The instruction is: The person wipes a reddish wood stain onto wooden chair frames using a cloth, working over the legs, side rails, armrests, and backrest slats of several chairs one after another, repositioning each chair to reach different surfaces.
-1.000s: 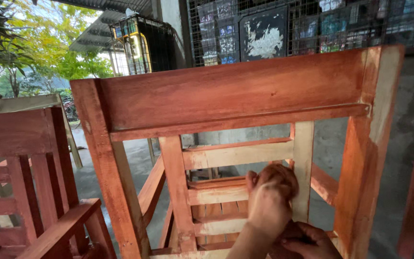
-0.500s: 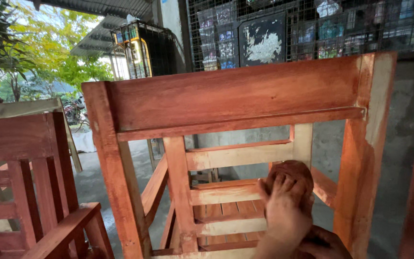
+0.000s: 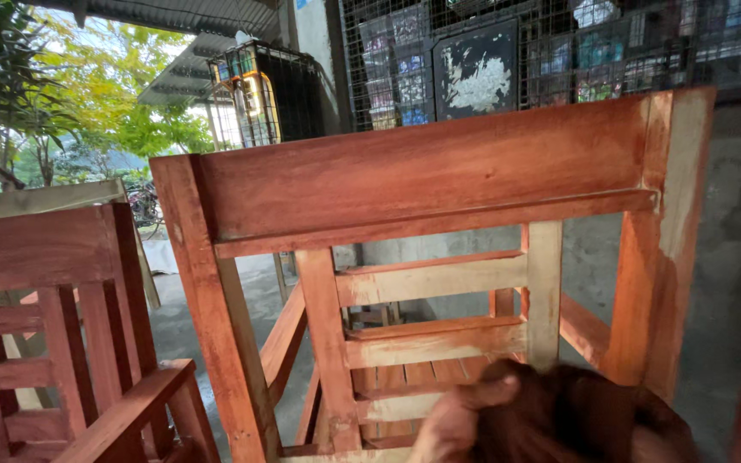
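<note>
— Where are we now? A second ago our hand was up against the slats.

— It drops low: our right hand (image 3: 460,420), blurred, curls around a dark brown rag (image 3: 576,411) at the bottom edge, in front of the wooden chair frame (image 3: 422,184). We can't make out the left hand.

— So we work the lower rails now.

Wooden chair frame (image 3: 422,180): reddish-brown stain, matt, streaky, uneven on top rail. Right post (image 3: 683,171) part bare, pale raw wood showing through patchy stain. Inner slats (image 3: 430,279) mostly unstained, light, dry-looking, grain visible. Second wooden chair (image 3: 45,257) at left: fuller red stain, matt. Dark brown cloth (image 3: 576,420) at bottom edge, soft, blurred, stained deep, against hand (image 3: 452,424) smeared with same colour. Concrete floor (image 3: 173,309) grey, rough, dull. Wire mesh (image 3: 559,43) behind: thin metal. Corrugated metal roof (image 3: 190,13) overhead.
</note>
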